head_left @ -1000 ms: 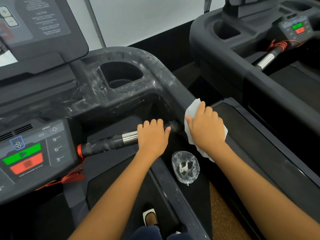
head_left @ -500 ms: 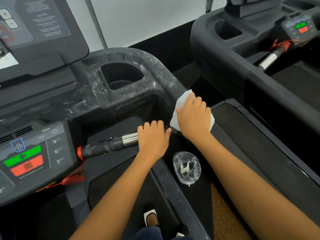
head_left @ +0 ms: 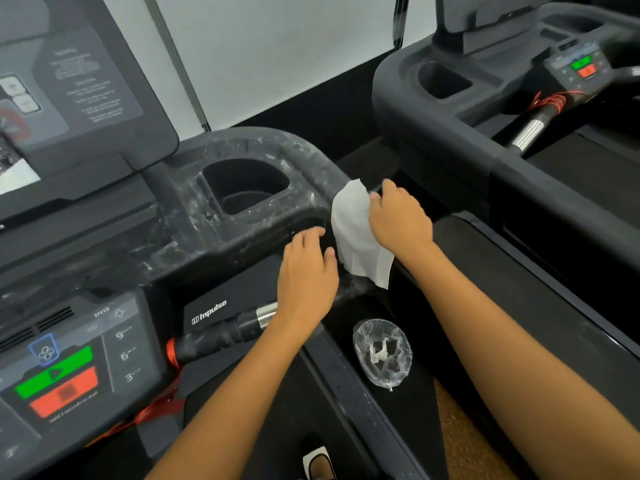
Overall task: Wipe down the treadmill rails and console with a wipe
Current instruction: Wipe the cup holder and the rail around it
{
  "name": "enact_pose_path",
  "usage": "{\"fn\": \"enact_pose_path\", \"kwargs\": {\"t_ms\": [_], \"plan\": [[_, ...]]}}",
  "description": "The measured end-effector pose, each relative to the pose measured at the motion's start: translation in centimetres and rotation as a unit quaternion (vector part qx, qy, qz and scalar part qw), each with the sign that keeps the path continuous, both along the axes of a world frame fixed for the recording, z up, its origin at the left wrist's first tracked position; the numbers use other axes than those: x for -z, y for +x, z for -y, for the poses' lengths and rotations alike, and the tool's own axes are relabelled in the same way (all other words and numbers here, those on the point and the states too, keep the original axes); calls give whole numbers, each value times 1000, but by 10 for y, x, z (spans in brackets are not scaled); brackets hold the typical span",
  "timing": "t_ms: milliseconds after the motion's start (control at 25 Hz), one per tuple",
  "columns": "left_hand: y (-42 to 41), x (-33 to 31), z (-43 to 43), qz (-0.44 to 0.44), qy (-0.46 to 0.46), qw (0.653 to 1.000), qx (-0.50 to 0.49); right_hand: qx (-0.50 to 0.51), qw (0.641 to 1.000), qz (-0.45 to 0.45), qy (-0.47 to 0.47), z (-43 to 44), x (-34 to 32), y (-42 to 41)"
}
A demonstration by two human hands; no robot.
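Observation:
A white wipe (head_left: 356, 233) hangs from my right hand (head_left: 398, 216), which grips its upper edge at the bend of the treadmill's right rail (head_left: 311, 157). The rail and the cup holder (head_left: 242, 188) are streaked with wet smears. My left hand (head_left: 308, 271) hovers with fingers spread just left of the wipe, above the inner handlebar (head_left: 221, 332) and holding nothing. The console panel (head_left: 69, 362) with green and red buttons lies at lower left, and the dark screen (head_left: 76, 84) at upper left.
A crumpled clear plastic wrapper (head_left: 382, 353) lies on the dark side deck below my hands. A second treadmill (head_left: 485, 109) stands close on the right. My shoe (head_left: 318, 462) shows at the bottom, with brown flooring (head_left: 460, 438) between the machines.
My right hand has moved up the rail toward the cup holder, and the wipe now hangs loose. My left hand has let go of the handlebar and lifted with fingers spread.

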State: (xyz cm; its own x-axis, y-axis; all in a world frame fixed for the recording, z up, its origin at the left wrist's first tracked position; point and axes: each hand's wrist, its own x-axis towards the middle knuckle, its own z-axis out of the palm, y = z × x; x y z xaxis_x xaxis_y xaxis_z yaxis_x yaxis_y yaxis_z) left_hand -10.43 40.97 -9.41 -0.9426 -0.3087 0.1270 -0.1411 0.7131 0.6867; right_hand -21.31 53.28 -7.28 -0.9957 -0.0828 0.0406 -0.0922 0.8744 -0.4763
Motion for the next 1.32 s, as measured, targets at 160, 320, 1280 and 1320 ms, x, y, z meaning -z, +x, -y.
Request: {"fn": "enact_pose_path", "kwargs": {"t_ms": [160,320,1280,1320], "plan": [[-45,-22,-24,-61,-116,975,178,74,997,29,-11,-24,2,15],[-78,12,-29,18,-254,932,257,62,996,49,-34,-19,3,9],[-185,18,60,39,-253,955,147,-56,989,22,133,63,22,-34],[-188,17,67,38,-257,953,155,-55,989,25,134,63,23,-36]]}}
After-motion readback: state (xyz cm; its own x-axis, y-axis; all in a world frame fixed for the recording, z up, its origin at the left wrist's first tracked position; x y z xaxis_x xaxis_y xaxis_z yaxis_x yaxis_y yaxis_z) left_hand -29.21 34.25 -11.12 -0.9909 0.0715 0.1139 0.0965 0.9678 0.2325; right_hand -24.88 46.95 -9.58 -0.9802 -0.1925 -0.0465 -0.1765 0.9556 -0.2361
